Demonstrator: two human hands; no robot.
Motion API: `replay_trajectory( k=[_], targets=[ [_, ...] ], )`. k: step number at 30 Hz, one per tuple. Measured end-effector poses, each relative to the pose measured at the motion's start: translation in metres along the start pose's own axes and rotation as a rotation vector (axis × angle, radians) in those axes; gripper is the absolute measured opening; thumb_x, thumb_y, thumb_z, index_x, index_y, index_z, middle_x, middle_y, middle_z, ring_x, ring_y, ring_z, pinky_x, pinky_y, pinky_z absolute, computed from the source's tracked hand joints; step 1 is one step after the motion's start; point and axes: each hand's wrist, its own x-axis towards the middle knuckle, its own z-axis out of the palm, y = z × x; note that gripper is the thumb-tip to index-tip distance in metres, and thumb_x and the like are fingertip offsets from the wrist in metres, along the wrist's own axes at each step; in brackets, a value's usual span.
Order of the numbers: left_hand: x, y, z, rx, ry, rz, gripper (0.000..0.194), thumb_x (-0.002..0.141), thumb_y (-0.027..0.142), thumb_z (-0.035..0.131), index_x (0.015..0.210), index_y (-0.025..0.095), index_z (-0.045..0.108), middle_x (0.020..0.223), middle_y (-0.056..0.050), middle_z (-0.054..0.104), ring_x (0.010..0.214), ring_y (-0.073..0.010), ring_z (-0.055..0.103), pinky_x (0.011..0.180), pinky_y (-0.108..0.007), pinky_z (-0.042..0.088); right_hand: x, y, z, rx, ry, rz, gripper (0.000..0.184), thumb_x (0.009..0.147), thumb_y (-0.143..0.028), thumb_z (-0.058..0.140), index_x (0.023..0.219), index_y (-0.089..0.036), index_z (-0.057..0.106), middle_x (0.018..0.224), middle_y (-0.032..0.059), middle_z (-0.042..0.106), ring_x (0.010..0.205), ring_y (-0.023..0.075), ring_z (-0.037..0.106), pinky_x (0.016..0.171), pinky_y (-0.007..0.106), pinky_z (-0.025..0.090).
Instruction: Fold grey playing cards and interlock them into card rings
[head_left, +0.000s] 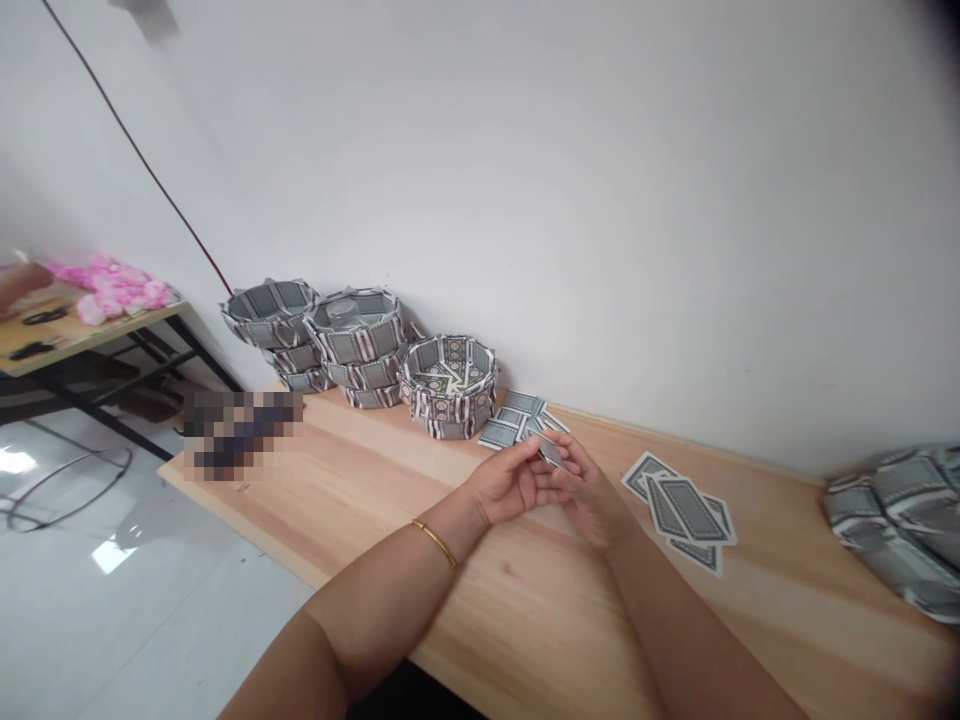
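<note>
Between my two hands is a grey playing card [549,450], partly hidden by fingers. My left hand [514,485] grips its near side, thumb on top. My right hand [589,490] has its fingers closed around the other side. Just behind the hands lie several grey cards [504,425], some folded into narrow pieces. Loose playing cards [688,508] with white borders lie overlapping, face down, to the right. A round basket woven from folded cards [450,425] stands left of the hands, with patterned pieces inside.
Two taller card baskets [360,345] [289,330] stand along the wall at the left. Another grey card-woven piece [900,530] sits at the right end of the wooden table [360,480]. A side table [45,345] holds pink flowers [124,290]; part of another person's hand [26,285] shows there.
</note>
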Motion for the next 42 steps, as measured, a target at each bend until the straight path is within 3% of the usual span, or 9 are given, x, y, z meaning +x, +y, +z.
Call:
replay_trajectory(
  k=[5, 10, 16, 20, 30, 37, 42],
  targets=[
    [0.0, -0.001, 0.0, -0.029, -0.004, -0.011, 0.041, 0.088, 0.045, 0.049, 0.101, 0.009, 0.064, 0.094, -0.014, 0.07, 0.086, -0.0207, 0.066, 0.091, -0.04, 0.043, 0.0, 0.0, -0.002, -0.024, -0.021, 0.008, 0.054, 0.062, -0.046, 0.078, 0.108, -0.031, 0.053, 0.097, 0.0006, 0.062, 0.092, 0.0189, 0.062, 0.08, 0.033, 0.05],
    [0.002, -0.001, 0.0, -0.057, 0.025, -0.039, 0.053, 0.087, 0.056, 0.043, 0.099, 0.008, 0.063, 0.088, -0.013, 0.07, 0.081, -0.0209, 0.067, 0.086, -0.038, 0.045, 0.0, 0.003, -0.006, -0.057, -0.053, -0.005, 0.054, 0.066, -0.055, 0.072, 0.11, -0.031, 0.054, 0.107, 0.0036, 0.062, 0.099, 0.0216, 0.061, 0.081, 0.034, 0.051],
    [0.002, 0.001, 0.001, -0.078, 0.041, -0.028, 0.046, 0.088, 0.049, 0.044, 0.097, 0.008, 0.064, 0.086, -0.014, 0.07, 0.08, -0.0208, 0.067, 0.085, -0.037, 0.045, 0.0, 0.003, -0.003, -0.066, -0.063, -0.047, 0.056, 0.069, -0.064, 0.064, 0.112, -0.03, 0.056, 0.122, 0.0075, 0.06, 0.109, 0.0248, 0.058, 0.088, 0.038, 0.049],
    [0.002, 0.001, 0.002, -0.084, 0.068, -0.033, 0.048, 0.089, 0.049, 0.041, 0.095, 0.008, 0.064, 0.082, -0.014, 0.07, 0.076, -0.0197, 0.067, 0.083, -0.036, 0.046, 0.001, 0.005, -0.003, -0.044, -0.057, -0.042, 0.054, 0.074, -0.06, 0.062, 0.117, -0.028, 0.054, 0.13, 0.0078, 0.054, 0.112, 0.0247, 0.057, 0.09, 0.038, 0.049],
    [0.003, -0.002, 0.001, -0.062, 0.09, -0.052, 0.066, 0.081, 0.069, 0.039, 0.089, 0.007, 0.063, 0.082, -0.014, 0.069, 0.072, -0.0205, 0.066, 0.079, -0.037, 0.047, 0.003, 0.01, -0.005, -0.047, -0.01, -0.054, 0.046, 0.08, -0.06, 0.053, 0.113, -0.027, 0.058, 0.122, 0.0077, 0.062, 0.113, 0.0239, 0.057, 0.093, 0.038, 0.048],
    [0.003, -0.003, -0.001, -0.06, 0.102, -0.051, 0.059, 0.086, 0.06, 0.038, 0.088, 0.007, 0.064, 0.08, -0.014, 0.069, 0.073, -0.0198, 0.066, 0.08, -0.036, 0.047, 0.002, 0.008, -0.005, -0.031, -0.035, -0.044, 0.047, 0.081, -0.058, 0.054, 0.116, -0.026, 0.059, 0.124, 0.0083, 0.061, 0.117, 0.025, 0.054, 0.097, 0.04, 0.045],
    [0.003, -0.003, -0.001, -0.097, 0.087, -0.034, 0.057, 0.088, 0.058, 0.037, 0.098, 0.008, 0.064, 0.083, -0.013, 0.07, 0.075, -0.0191, 0.066, 0.082, -0.036, 0.046, 0.001, 0.004, -0.002, -0.013, -0.045, -0.011, 0.05, 0.074, -0.045, 0.069, 0.119, -0.03, 0.054, 0.124, 0.0059, 0.059, 0.116, 0.0235, 0.054, 0.099, 0.041, 0.043]
  ],
)
